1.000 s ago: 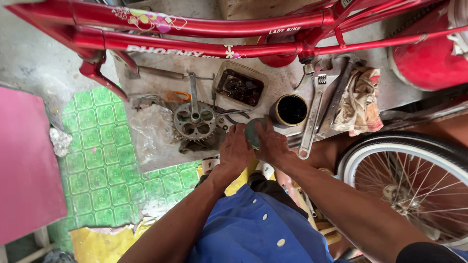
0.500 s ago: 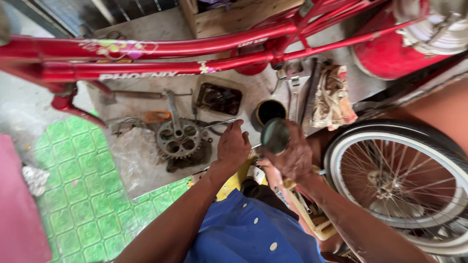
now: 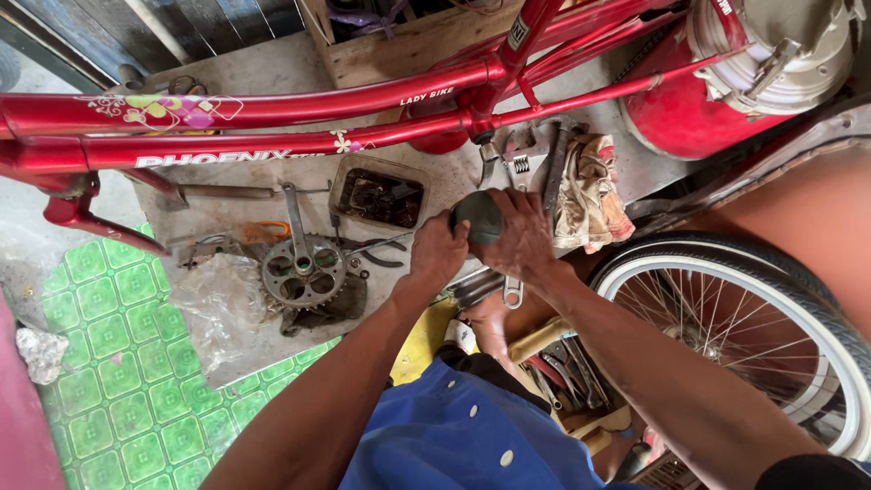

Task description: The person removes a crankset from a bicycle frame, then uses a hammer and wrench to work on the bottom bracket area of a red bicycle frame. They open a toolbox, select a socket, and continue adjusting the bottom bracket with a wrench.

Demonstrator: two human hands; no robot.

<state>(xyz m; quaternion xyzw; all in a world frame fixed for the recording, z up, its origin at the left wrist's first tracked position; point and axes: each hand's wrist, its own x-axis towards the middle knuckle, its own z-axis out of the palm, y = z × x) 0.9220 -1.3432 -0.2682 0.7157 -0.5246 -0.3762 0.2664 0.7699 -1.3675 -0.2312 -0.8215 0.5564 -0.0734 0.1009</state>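
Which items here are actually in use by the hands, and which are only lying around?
In hand:
- dark round tin, gripped by the right hand
- left hand, touching the tin's side

Lying about:
- chainring with crank
- tray of small dark parts
- wrenches
- dirty rag
- red bicycle frame
- wheel
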